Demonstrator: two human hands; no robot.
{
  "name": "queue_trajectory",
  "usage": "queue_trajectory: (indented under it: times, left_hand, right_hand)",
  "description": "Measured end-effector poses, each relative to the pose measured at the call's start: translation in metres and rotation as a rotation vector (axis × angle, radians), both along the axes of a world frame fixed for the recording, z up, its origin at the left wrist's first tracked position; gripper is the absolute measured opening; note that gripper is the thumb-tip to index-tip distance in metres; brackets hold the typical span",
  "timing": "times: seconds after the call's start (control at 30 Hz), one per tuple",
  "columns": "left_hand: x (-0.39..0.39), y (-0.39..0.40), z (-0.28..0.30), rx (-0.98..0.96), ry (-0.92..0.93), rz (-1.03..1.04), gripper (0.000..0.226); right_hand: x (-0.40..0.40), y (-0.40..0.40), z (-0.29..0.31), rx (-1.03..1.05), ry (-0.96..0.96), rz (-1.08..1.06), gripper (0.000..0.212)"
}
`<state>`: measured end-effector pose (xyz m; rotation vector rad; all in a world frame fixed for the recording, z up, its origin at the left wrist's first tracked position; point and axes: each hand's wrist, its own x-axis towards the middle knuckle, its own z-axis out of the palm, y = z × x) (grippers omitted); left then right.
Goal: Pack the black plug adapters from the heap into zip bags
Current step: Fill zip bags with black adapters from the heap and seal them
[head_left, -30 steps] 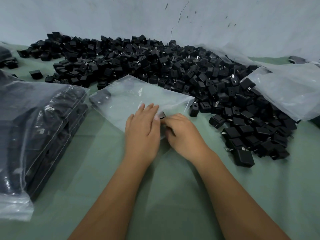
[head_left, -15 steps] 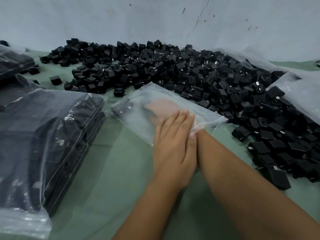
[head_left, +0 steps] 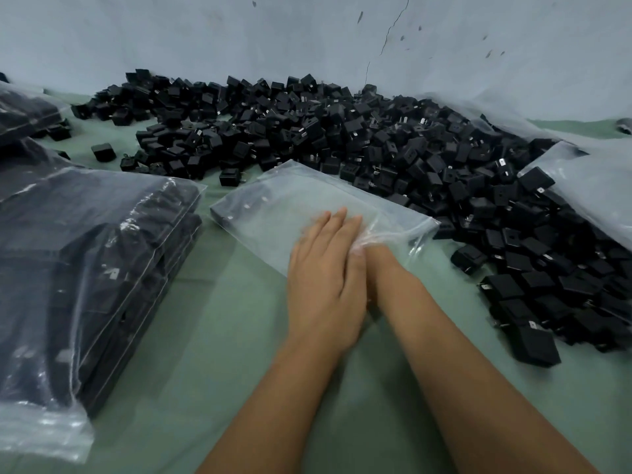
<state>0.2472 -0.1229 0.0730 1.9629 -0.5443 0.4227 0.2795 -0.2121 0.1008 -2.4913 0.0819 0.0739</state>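
Heap [head_left: 342, 131]: black plug adapters, loose, spread across far half of table [head_left: 212, 336] from left-centre to right edge; near end runs down the right side.
Zip bag [head_left: 290, 206]: clear, flat on table at centre, far edge touching the heap. Dark shape in its left corner, prob. an adapter; blurred.
Left hand [head_left: 325, 275]: fingers straight and together, palm down, pressing on bag's near part. Holds nothing.
Right hand: inside the bag past the wrist [head_left: 379, 265]; plastic hides the fingers, grip cannot be told.
Obstruction: left hand lies against right wrist and covers bag mouth.
Filled bags [head_left: 92, 268]: stack of clear bags packed w/ black adapters, left of the zip bag, apart from it. More at far left edge [head_left: 24, 111].
Empty bags [head_left: 591, 186]: clear plastic on right, lying over the heap.
Stray adapter [head_left: 102, 152]: alone, left of heap.
Wall [head_left: 307, 35]: pale, cracked, behind heap.
Change vs. 0.5 s ago: right hand shape no longer shows through plastic. Left hand in same spot on bag. Bag sits in same place.
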Motion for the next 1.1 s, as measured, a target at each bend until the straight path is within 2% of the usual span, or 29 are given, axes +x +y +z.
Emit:
queue_trajectory:
  times: [0.03,0.1,0.2,0.27,0.33,0.37,0.43,0.47,0.57,0.63,0.73,0.8,0.83,0.9,0.97,1.03,1.1]
  left_hand:
    - [0.001,0.0,-0.001,-0.012,0.034,-0.006,0.048]
    - [0.003,0.0,-0.001,-0.029,0.095,-0.026,0.047]
    - [0.003,0.002,-0.004,-0.068,0.173,-0.048,0.048]
    - [0.004,0.006,-0.005,-0.112,0.252,-0.056,0.047]
    - [0.005,0.01,-0.007,-0.167,0.335,-0.068,0.039]
    - [0.005,0.011,-0.007,-0.2,0.378,-0.073,0.036]
    - [0.007,0.014,-0.006,-0.257,0.455,-0.071,0.033]
    - [0.007,0.014,-0.005,-0.272,0.48,-0.062,0.033]
    - [0.008,0.014,-0.004,-0.29,0.511,-0.042,0.033]
    - [0.008,0.013,-0.004,-0.278,0.515,-0.039,0.034]
    - [0.009,0.012,-0.004,-0.246,0.517,-0.038,0.035]
    - [0.01,0.011,-0.005,-0.233,0.509,-0.04,0.036]
    - [0.009,0.01,-0.005,-0.224,0.504,-0.04,0.036]
    - [0.01,0.009,-0.005,-0.222,0.5,-0.032,0.035]
    - [0.012,0.009,-0.005,-0.233,0.502,-0.027,0.034]
    - [0.012,0.008,-0.005,-0.229,0.504,-0.024,0.034]
    - [0.012,0.008,-0.006,-0.218,0.504,-0.019,0.034]
  right_hand:
    - [-0.014,-0.003,0.0,-0.033,-0.076,-0.001,0.039]
    - [-0.034,-0.015,-0.01,-0.146,-0.345,-0.054,0.025]
    - [-0.06,-0.036,-0.025,-0.181,-0.775,-0.38,0.022]
    - [-0.067,-0.045,-0.023,-0.239,-0.887,-0.564,0.024]
    - [-0.07,-0.057,-0.022,-0.34,-0.703,-0.693,0.034]
    - [-0.072,-0.06,-0.023,-0.415,-0.528,-0.745,0.039]
    - [-0.075,-0.065,-0.028,-0.534,-0.259,-0.762,0.045]
    - [-0.075,-0.066,-0.032,-0.587,-0.223,-0.737,0.041]
    - [-0.072,-0.064,-0.033,-0.635,-0.289,-0.669,0.027]
    - [-0.07,-0.062,-0.032,-0.568,-0.354,-0.674,0.023]
    - [-0.072,-0.056,-0.027,-0.279,-0.626,-0.695,0.019]
    - [-0.073,-0.049,-0.023,-0.004,-0.848,-0.573,0.022]
    - [-0.073,-0.043,-0.022,0.126,-0.899,-0.479,0.022]
    - [-0.071,-0.032,-0.023,0.369,-0.817,-0.321,0.02]
    - [-0.067,-0.027,-0.027,0.441,-0.589,-0.241,0.018]
    - [-0.063,-0.029,-0.034,0.288,-0.442,-0.241,0.022]
    - [-0.061,-0.033,-0.037,0.1,-0.432,-0.299,0.023]
